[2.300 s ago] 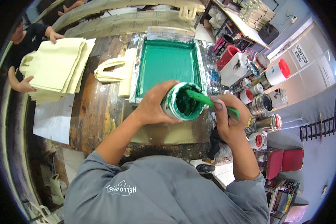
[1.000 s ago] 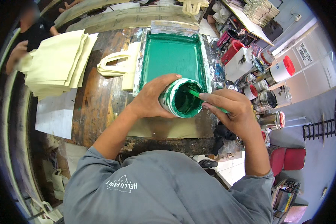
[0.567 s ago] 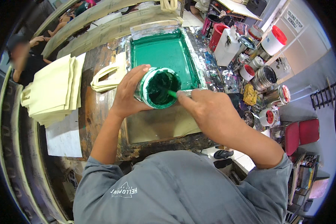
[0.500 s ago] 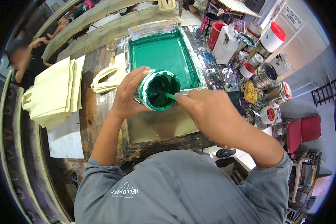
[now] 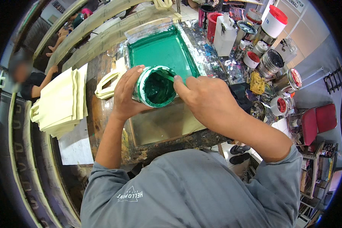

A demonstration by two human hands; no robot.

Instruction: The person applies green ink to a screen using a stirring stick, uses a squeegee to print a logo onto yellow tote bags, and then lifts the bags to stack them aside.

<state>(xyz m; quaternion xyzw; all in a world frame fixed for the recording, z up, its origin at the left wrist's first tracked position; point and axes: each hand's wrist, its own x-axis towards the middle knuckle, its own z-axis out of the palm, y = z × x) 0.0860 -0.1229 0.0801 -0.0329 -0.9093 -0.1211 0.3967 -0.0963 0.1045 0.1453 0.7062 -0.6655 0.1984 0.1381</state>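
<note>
- While the left hand (image 5: 127, 92) clasps a green-smeared tub (image 5: 141, 88) around its side, the right hand (image 5: 205, 95) pinches a green stick (image 5: 166, 76) reaching into its mouth.
- The tub is held tilted near the closer edge of a green-coated screen (image 5: 159, 51), opening toward the person's grey shirt (image 5: 186, 182); whether tub and screen touch cannot be told.
- Steeper tilting could spill green ink (image 5: 159, 91) onto the shirt or the worktable (image 5: 97, 117).
- A hard shove of the stick could twist the tub loose from its one-handed hold, especially if its wall is slick.
- Drops flicked off the stick could stain the pale bag (image 5: 120, 67) beside the left hand.
</note>
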